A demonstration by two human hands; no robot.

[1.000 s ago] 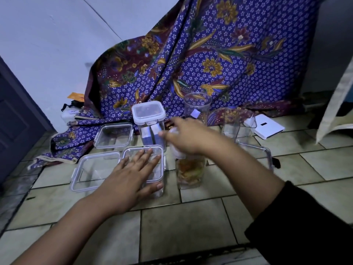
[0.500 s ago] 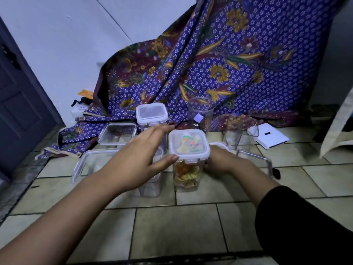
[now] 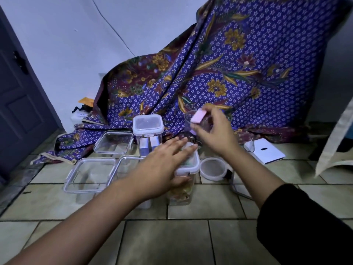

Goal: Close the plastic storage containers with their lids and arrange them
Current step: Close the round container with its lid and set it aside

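Lid (image 3: 191,165) beneath fingers (image 3: 179,147) of left hand (image 3: 162,167)

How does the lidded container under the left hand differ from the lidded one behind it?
Contents: the front container holds colourful pieces; the back container holds bluish boxes. Contact: the left hand lies flat on the front container's lid; nothing touches the back container. The right hand pinches a pink block and touches neither. Shared: both are tall, clear and upright, with white-rimmed square lids on.
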